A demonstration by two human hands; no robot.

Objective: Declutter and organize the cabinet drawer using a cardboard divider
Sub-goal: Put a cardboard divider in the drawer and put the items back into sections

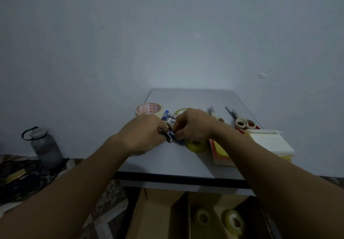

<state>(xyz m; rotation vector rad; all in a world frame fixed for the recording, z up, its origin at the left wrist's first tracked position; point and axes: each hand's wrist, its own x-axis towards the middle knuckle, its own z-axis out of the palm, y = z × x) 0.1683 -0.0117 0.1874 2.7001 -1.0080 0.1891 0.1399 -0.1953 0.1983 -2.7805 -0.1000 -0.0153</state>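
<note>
Grey laminate cabinet top (186, 97) carries the work. Your left hand (143, 134) has its fingers curled round the near end of a cluster of batteries (170, 121), and a black cell shows under its fingertips. Your right hand (193, 125) meets it from the opposite side, with fingers and thumb curled and pinching the same cluster. A blue cell lies just beneath its thumb. The two hands touch or nearly touch over the batteries; I cannot tell which.

Beyond your left hand stands a masking tape roll (149, 109), touching or just beside the far batteries. Just below your right hand sits a yellow tape roll (195, 144), and a stack of coloured sticky notes (219, 151) lies under your right forearm. Further to the right of that hand are scissors (240, 121) and a white paper pad (270, 143).

Below both forearms the drawer (147, 216) stands open with a cardboard divider (183, 212) upright in it. Two clear tape rolls (202, 218) lie in the compartment to its right. A water bottle (44, 145) stands on the floor, well to the left of your left hand.
</note>
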